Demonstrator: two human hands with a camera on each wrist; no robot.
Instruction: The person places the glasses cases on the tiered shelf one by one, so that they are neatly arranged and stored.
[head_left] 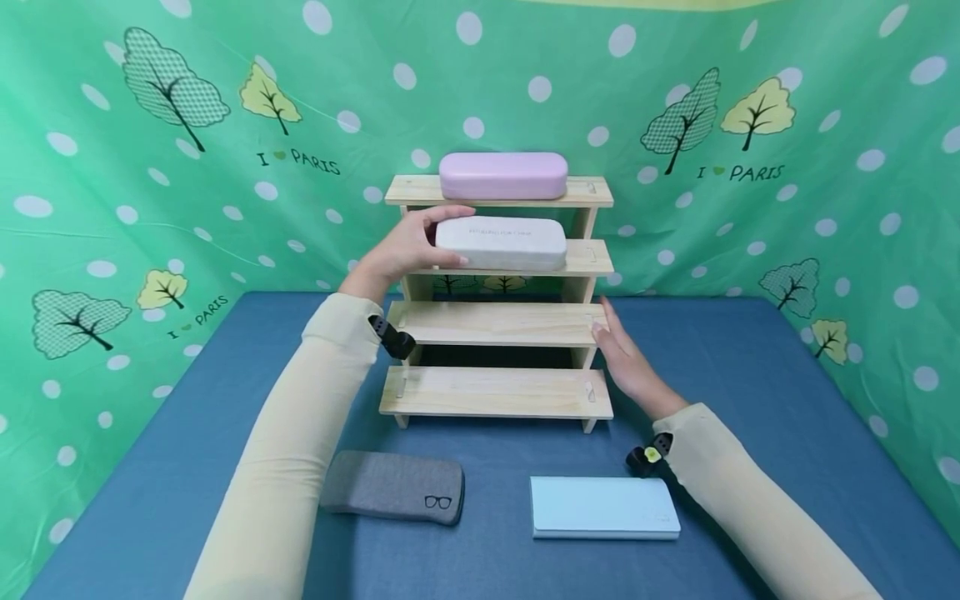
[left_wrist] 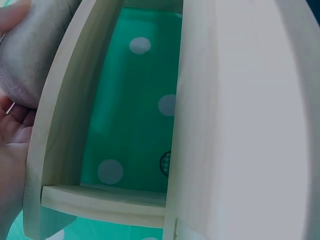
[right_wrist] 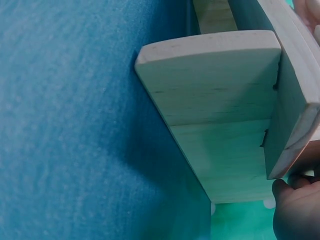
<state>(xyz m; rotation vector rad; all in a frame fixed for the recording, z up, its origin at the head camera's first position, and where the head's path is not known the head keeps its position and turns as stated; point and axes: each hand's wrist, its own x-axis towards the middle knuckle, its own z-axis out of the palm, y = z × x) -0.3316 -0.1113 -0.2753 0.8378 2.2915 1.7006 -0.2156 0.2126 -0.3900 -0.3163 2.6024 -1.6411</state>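
Note:
My left hand (head_left: 405, 250) grips the left end of a white glasses case (head_left: 502, 243), thumb in front and fingers behind. The case sits at the second-highest step of a wooden tiered rack (head_left: 495, 323); in the left wrist view the grey-looking case (left_wrist: 32, 52) shows beside the shelf edge. My right hand (head_left: 628, 354) holds the right end of the step below, its thumb at the front of the board. From the right wrist, that hand (right_wrist: 300, 207) appears at the board's lower corner. A lilac glasses case (head_left: 503, 177) lies on the top step.
On the blue cloth-covered table (head_left: 225, 433), a grey fabric glasses case (head_left: 393, 487) lies at front left, beside my left sleeve. A light-blue flat case (head_left: 603, 508) lies at front right near my right wrist. A green patterned curtain (head_left: 495, 67) hangs behind the rack.

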